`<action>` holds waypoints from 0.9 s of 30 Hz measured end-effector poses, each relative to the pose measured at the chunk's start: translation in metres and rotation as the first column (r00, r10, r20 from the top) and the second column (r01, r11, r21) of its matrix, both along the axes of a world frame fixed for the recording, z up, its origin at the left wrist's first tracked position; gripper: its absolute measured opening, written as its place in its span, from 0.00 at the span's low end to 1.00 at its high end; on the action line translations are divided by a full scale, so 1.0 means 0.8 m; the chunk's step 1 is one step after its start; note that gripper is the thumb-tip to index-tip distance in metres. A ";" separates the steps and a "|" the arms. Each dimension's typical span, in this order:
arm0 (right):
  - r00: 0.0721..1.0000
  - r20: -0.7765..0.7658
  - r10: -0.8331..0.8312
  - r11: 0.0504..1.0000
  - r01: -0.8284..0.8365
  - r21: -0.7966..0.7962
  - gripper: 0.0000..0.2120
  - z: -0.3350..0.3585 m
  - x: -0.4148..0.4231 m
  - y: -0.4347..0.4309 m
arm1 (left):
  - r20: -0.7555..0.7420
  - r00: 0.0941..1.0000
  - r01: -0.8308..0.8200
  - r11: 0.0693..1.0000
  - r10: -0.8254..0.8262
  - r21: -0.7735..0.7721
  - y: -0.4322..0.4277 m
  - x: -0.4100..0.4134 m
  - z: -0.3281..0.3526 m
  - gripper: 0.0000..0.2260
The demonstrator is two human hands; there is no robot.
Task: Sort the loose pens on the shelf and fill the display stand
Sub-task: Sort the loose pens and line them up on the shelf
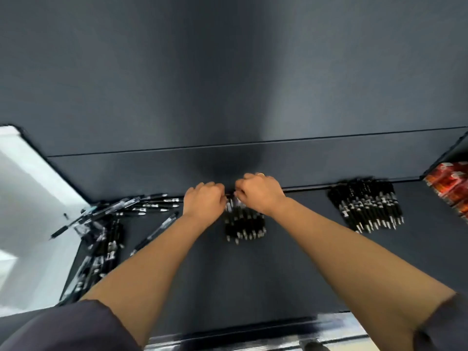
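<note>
Two hands: the left hand (pixel 203 202) and the right hand (pixel 260 195) are seen from the head camera, set close together at the back of the shelf (pixel 291 262), knuckles up.
Grip: the fingers of both are curled down onto the far ends of the middle row of pens (pixel 244 225). Whether a pen is pinched or merely pressed cannot be told, as the fingertips are hidden.
Task's things: the middle row is laid side by side against the back panel (pixel 228 165). A sorted bundle (pixel 367 207) is laid well to its right. The loose pens (pixel 106 224) are scattered at the left end, with one stray pen (pixel 154 234) just beside the left forearm. No display stand can be made out.
Handling: the pens are judged light, stiff and smooth-barrelled, so rolling and sliding on the dark board is to be expected. A group is best gathered across the barrels, a single pen pinched mid-barrel.
Edges: the left end of the shelf is open and a few loose pens are seen overhanging it, so a fall is possible. Red packets (pixel 450 188) are stacked at the right end.
Open room: bare board is shown between the groups and towards the front edge.
</note>
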State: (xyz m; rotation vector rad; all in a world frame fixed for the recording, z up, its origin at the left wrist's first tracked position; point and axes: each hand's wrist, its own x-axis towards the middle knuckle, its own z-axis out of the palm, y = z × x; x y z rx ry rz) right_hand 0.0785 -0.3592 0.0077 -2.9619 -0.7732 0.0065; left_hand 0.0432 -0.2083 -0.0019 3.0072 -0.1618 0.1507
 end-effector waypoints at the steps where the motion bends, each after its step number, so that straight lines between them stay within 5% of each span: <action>1: 1.000 -0.007 0.010 1.000 -0.010 0.003 0.14 -0.001 -0.003 0.023 | 0.000 1.000 -0.006 1.000 0.006 0.008 0.025 -0.006 0.000 0.09; 14: 0.959 -0.252 0.133 0.990 -0.143 -0.022 0.11 -0.028 -0.023 0.213 | -0.111 0.971 -0.219 0.975 0.213 -0.045 0.233 -0.058 -0.036 0.10; 27: 0.977 -0.205 0.058 0.981 -0.094 -0.168 0.20 -0.077 -0.004 0.300 | -0.211 0.933 -0.301 0.954 0.292 -0.013 0.279 -0.053 -0.062 0.18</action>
